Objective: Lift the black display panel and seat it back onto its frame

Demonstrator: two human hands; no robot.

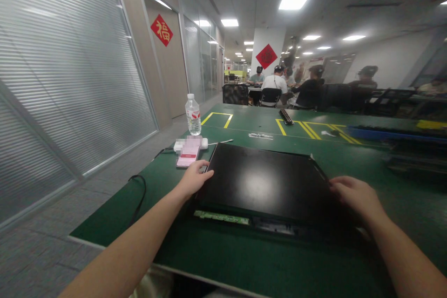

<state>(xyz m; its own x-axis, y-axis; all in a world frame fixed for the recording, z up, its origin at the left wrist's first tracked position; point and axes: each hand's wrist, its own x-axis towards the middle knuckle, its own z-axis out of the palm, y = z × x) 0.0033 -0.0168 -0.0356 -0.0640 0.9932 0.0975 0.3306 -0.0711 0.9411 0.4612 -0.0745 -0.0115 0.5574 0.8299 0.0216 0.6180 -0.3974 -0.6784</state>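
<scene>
With left grip (193,179) and right grip (358,195) clamped on its side edges, we should handle the black panel (263,181) evenly.

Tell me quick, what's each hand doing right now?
Left hand: closed, holding the black display panel by its left edge.
Right hand: closed, holding the black display panel by its right edge.

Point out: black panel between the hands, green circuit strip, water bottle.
Black panel (266,182): head view, middle of its dark face, on the light reflection.
Green circuit strip (221,217): head view, middle of its length.
Water bottle (193,115): head view, on its label, mid-height.
</scene>
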